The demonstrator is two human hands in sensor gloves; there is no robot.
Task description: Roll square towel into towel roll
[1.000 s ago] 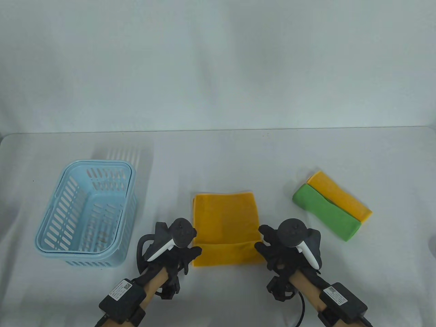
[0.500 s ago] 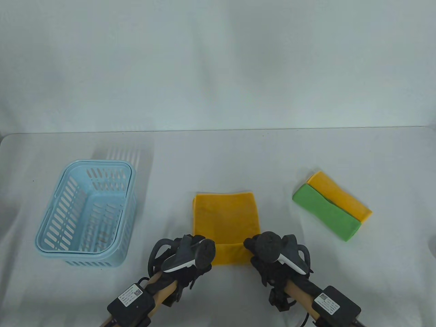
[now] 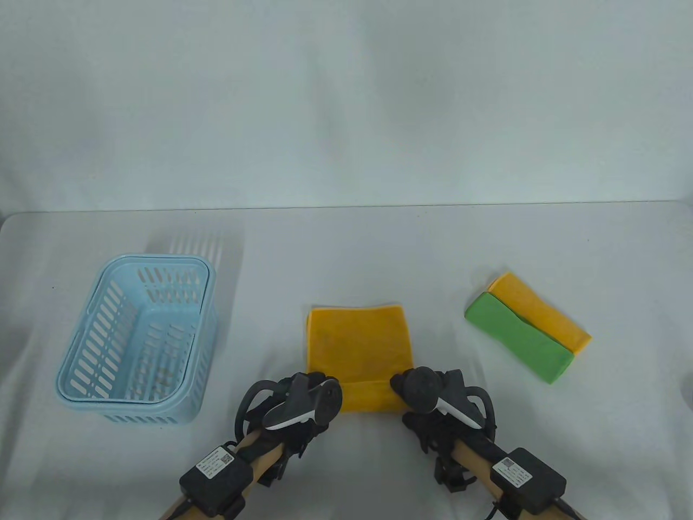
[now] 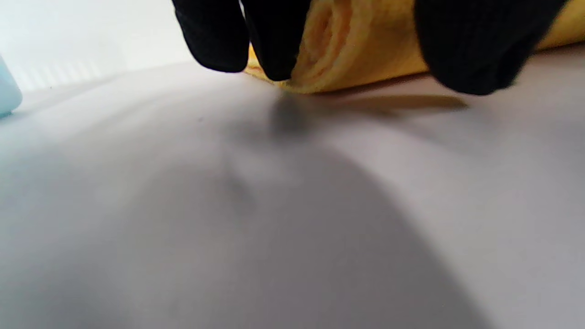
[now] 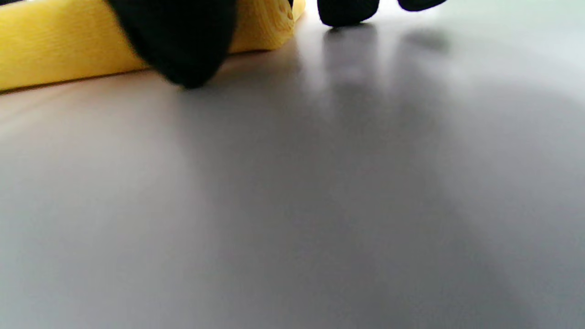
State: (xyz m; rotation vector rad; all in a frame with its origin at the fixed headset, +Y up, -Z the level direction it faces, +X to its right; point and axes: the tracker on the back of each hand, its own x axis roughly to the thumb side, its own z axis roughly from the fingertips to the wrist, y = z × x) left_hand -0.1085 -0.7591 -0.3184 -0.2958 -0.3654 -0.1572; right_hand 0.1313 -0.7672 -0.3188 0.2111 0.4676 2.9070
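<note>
Towel (image 3: 357, 346), the orange-yellow square one, lies flat in the middle of the desk (image 3: 379, 244), with its near edge already turned over into a short roll (image 3: 368, 396) that runs left to right across the table view. That long axis is what the coming move turns on: the roll lies crosswise to both forearms, and the flat, unrolled cloth stretches away from the hands toward the far side of the desk, so pushing forward should wind more of it up.

The left hand (image 3: 303, 403) sits at the roll's left end and the right hand (image 3: 433, 398) at its right end, each about equally near, one per end. In the left wrist view the spiral of layers shows at the roll's end (image 4: 333, 41), with gloved fingertips (image 4: 274, 36) curled down over it and the thumb on the near side, so this hand looks clamped on the roll. In the right wrist view a dark fingertip (image 5: 183, 41) lies against the roll's near face (image 5: 59, 45), while two other fingertips stand just past its end; it probably grips the roll too, though the blur leaves this less sure.

A blue basket (image 3: 135, 338) stands well to the left, and a green towel (image 3: 517, 338) and a second yellow one (image 3: 541, 314) lie folded to the right.
</note>
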